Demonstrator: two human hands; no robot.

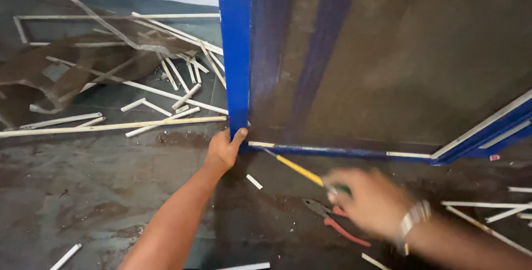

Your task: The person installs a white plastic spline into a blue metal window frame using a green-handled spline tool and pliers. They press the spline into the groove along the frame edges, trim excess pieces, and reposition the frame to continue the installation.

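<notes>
The left hand (pixel 223 151) clamps the lower corner of the tall blue-painted frame with dark mesh (pixel 235 54), thumb against its edge. The right hand (pixel 368 198), blurred, is closed round a yellow-handled screwdriver (pixel 296 169) whose tip points at the white strip along the frame's bottom rail (pixel 261 144). Judged from this, the tip wants a shallow angle and the frame held firm. Red-handled pliers (pixel 332 220) lie on the floor just below the frame. Motion blur hides the right fingers, and the tip's contact is unclear.
</notes>
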